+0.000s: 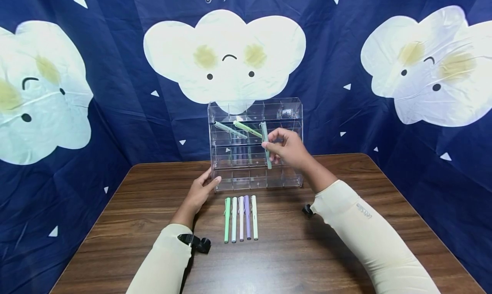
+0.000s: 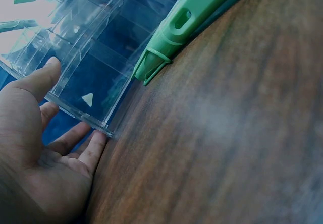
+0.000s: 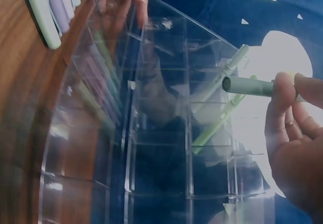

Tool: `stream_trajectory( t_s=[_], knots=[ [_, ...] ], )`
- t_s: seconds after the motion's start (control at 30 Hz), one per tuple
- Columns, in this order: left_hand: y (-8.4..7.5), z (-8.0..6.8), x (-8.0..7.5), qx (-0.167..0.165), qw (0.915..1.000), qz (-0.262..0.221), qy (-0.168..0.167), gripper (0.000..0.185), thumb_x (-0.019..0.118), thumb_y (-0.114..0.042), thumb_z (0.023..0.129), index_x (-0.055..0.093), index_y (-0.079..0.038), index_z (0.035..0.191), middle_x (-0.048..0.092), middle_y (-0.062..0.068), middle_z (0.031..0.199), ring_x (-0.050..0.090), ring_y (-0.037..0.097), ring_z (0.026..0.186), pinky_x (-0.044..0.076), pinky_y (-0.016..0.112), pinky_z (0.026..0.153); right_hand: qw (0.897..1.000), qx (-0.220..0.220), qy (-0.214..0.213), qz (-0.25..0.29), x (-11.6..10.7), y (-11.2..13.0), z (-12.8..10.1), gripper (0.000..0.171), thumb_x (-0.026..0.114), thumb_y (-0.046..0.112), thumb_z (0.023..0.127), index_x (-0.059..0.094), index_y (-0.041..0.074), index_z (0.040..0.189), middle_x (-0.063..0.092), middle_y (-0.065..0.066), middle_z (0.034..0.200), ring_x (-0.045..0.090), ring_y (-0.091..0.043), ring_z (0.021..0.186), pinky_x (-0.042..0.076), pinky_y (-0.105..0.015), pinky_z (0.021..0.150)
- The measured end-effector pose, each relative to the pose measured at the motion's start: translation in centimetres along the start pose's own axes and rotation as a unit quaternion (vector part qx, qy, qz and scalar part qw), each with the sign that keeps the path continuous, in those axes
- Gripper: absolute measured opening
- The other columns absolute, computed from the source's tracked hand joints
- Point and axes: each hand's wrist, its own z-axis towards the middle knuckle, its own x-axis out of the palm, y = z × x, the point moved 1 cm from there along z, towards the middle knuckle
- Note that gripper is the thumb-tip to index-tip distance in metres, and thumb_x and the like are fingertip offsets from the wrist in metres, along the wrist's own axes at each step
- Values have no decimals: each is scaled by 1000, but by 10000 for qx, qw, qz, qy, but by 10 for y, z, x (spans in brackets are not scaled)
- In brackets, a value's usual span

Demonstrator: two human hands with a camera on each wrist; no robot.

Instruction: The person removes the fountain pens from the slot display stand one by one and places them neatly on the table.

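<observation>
A clear acrylic rack (image 1: 276, 183) with several rows of small compartments stands on the table. My right hand (image 1: 288, 148) pinches a grey-green pen (image 3: 250, 86) between thumb and fingers, in front of the rack's middle columns. Two other pens lean out of an upper row to its left: a pale grey-green pen (image 1: 229, 130) and a light green pen (image 1: 246, 128). At the rack's lower left corner is my left hand (image 1: 200, 190), thumb by the front and the other fingers along the side, as the left wrist view (image 2: 60, 176) shows.
Several pens lie side by side before the rack: a green pen (image 1: 227, 220), a pale blue one, a pinkish one, a purple pen (image 1: 247, 217) and a cream pen (image 1: 254, 218). Behind the wooden table (image 1: 276, 260) hangs a dark blue cloth (image 1: 326, 89) with white clouds.
</observation>
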Motion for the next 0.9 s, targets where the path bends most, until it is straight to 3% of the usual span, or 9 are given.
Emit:
stream_trajectory(
  t_s=[0.2, 0.4, 0.67, 0.9],
  knots=[
    [0, 0, 0, 4, 10000, -7, -14, 73, 69, -36, 110, 36, -22, 173, 47, 21, 170, 49, 39, 156, 45, 52, 124, 9986, 472, -189, 175, 10, -11, -12, 15, 78, 0, 99, 63, -2, 103, 66, -2, 82, 64, -13, 54, 55, -26, 49],
    [0, 0, -1, 0, 10000, -58, -24, 72, 69, -34, 110, 36, -22, 173, 46, 20, 171, 49, 38, 156, 44, 52, 124, 9962, 813, -278, -144, 20, -24, -23, 26, 77, 2, 99, 61, -3, 119, 66, -2, 90, 62, -13, 53, 50, -26, 47],
    [-1, -1, -1, 1, 10000, -47, 2, 73, 70, -35, 109, 35, -23, 173, 45, 21, 171, 46, 39, 158, 41, 55, 128, 9941, 605, -27, -896, 34, -40, -38, 63, 76, 2, 100, 46, 4, 155, 70, -11, 86, 62, -17, 53, 52, -31, 45],
    [-3, -1, 0, -24, 10000, -57, -7, 74, 70, -35, 109, 35, -23, 173, 45, 21, 171, 47, 40, 158, 42, 55, 127, 9887, 677, 433, -1266, 39, -50, -48, 78, 77, 2, 99, 40, 13, 166, 67, -9, 82, 65, -17, 53, 60, -48, 50]
  ],
)
